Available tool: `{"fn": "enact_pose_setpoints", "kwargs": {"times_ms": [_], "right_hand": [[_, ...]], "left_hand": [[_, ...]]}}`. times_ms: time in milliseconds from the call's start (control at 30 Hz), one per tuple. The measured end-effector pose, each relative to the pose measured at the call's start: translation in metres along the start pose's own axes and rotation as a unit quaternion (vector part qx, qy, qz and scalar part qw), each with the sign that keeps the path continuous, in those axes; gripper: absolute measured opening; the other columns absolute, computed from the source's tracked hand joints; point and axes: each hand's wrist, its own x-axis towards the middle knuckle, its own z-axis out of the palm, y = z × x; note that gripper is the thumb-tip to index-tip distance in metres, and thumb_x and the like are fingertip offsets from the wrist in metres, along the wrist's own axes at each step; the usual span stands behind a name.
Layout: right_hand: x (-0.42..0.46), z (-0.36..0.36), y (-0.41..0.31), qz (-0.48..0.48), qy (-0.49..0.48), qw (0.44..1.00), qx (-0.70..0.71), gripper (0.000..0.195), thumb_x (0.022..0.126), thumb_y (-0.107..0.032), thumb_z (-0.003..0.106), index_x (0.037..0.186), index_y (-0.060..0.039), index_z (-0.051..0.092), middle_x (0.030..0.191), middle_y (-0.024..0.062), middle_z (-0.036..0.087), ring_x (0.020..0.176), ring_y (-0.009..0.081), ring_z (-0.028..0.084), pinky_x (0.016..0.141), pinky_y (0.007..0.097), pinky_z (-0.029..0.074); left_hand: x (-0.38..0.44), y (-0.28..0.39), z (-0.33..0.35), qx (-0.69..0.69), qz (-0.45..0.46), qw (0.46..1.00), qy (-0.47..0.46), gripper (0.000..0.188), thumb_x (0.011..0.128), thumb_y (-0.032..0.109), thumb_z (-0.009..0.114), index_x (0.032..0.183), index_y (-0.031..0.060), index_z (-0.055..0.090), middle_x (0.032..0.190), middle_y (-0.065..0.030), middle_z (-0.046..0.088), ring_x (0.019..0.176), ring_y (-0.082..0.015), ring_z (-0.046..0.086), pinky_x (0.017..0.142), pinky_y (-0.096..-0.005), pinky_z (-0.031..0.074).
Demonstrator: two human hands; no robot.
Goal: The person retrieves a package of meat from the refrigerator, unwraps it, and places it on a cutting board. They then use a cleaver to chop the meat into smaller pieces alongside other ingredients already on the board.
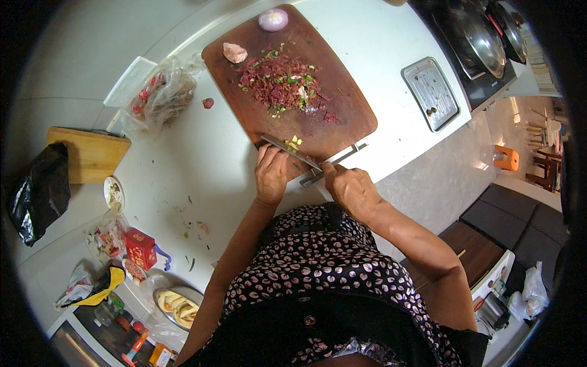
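My right hand (352, 189) grips a kitchen knife (296, 153), its blade slanting across the near end of a brown cutting board (353, 108). Close against the blade are the bent fingers of my left hand (271, 173); whether they hold food is hidden. Small pale-yellow chopped pieces (293, 143) lie beside the blade. Farther up the board spreads a heap of chopped red meat (279, 82) mixed with green bits. A pale pink chunk (235, 52) and a peeled purple onion (273, 19) sit at its far end.
Left of the board are a plastic bag of food (163, 98) and a wooden board (91, 153). A red box (141, 248) and a metal dish of pale slices (176, 306) stand nearer me. At right are a metal tray (431, 94) and a wok (479, 41).
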Motion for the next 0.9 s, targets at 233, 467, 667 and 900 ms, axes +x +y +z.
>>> {"fn": "enact_pose_setpoints", "kwargs": {"times_ms": [233, 467, 667, 900], "right_hand": [[0.013, 0.018, 0.005, -0.010, 0.034, 0.999, -0.015, 0.014, 0.095, -0.007, 0.049, 0.099, 0.0019, 0.059, 0.071, 0.0189, 0.067, 0.062, 0.0358, 0.068, 0.051, 0.0450, 0.051], [0.009, 0.017, 0.006, 0.002, 0.028, 0.999, -0.019, 0.014, 0.094, -0.009, 0.050, 0.100, 0.0019, 0.058, 0.073, 0.0199, 0.067, 0.063, 0.0373, 0.068, 0.053, 0.0470, 0.051], [0.004, -0.004, -0.006, -0.005, -0.031, 0.999, -0.029, 0.017, 0.091, -0.004, 0.048, 0.105, 0.0020, 0.056, 0.077, 0.0216, 0.069, 0.070, 0.0363, 0.071, 0.059, 0.0446, 0.056], [0.014, 0.036, 0.014, -0.003, 0.041, 0.999, -0.013, 0.011, 0.092, -0.008, 0.053, 0.098, 0.0005, 0.057, 0.069, 0.0213, 0.065, 0.062, 0.0379, 0.067, 0.053, 0.0466, 0.053]], "left_hand": [[-0.001, 0.000, 0.003, -0.004, 0.004, 1.000, 0.005, 0.011, 0.083, -0.006, 0.066, 0.093, -0.0049, 0.069, 0.103, -0.0167, 0.066, 0.103, -0.0349, 0.060, 0.089, -0.0424, 0.050], [0.000, 0.002, 0.003, -0.002, -0.001, 1.000, 0.015, 0.010, 0.082, -0.006, 0.066, 0.092, -0.0045, 0.069, 0.102, -0.0163, 0.066, 0.103, -0.0347, 0.060, 0.090, -0.0424, 0.050], [-0.007, -0.007, 0.005, 0.002, -0.004, 1.000, 0.018, 0.011, 0.081, -0.006, 0.066, 0.092, -0.0046, 0.068, 0.101, -0.0162, 0.066, 0.103, -0.0349, 0.060, 0.090, -0.0428, 0.050], [-0.006, -0.001, 0.007, -0.002, -0.012, 1.000, 0.020, 0.013, 0.081, -0.006, 0.067, 0.094, -0.0034, 0.069, 0.102, -0.0149, 0.066, 0.104, -0.0338, 0.061, 0.090, -0.0421, 0.051]]}}
